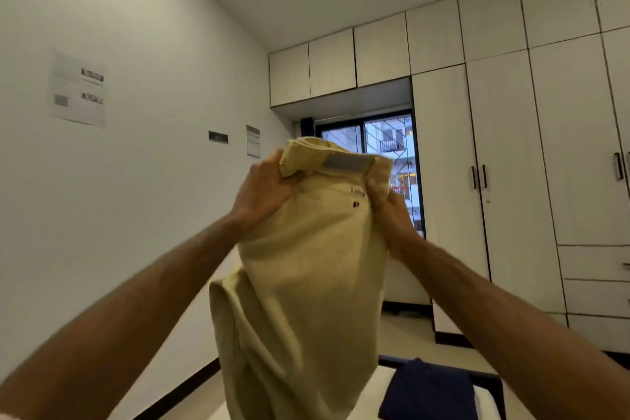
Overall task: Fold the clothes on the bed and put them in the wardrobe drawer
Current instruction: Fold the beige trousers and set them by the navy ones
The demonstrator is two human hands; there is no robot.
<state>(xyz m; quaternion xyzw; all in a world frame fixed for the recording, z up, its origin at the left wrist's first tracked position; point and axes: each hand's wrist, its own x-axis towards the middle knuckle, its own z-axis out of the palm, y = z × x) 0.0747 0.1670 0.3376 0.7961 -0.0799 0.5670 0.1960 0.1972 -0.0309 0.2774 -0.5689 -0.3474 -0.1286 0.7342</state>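
Note:
I hold a pair of pale yellow trousers (pixel 306 276) up in the air in front of me, waistband at the top with a grey patch on it. My left hand (pixel 262 191) grips the left side of the waistband. My right hand (pixel 392 211) grips the right side. The legs hang down, doubled together, to the bottom of the view. The bed (pixel 381 385) shows only as a white strip at the bottom, with a dark blue garment (pixel 429 392) lying on it.
A pale wardrobe (pixel 511 147) with tall doors fills the right wall; its drawers (pixel 593 297) are stacked at the lower right, all closed. A window (pixel 385 153) is straight ahead. The white wall on the left carries paper notices (pixel 76 90).

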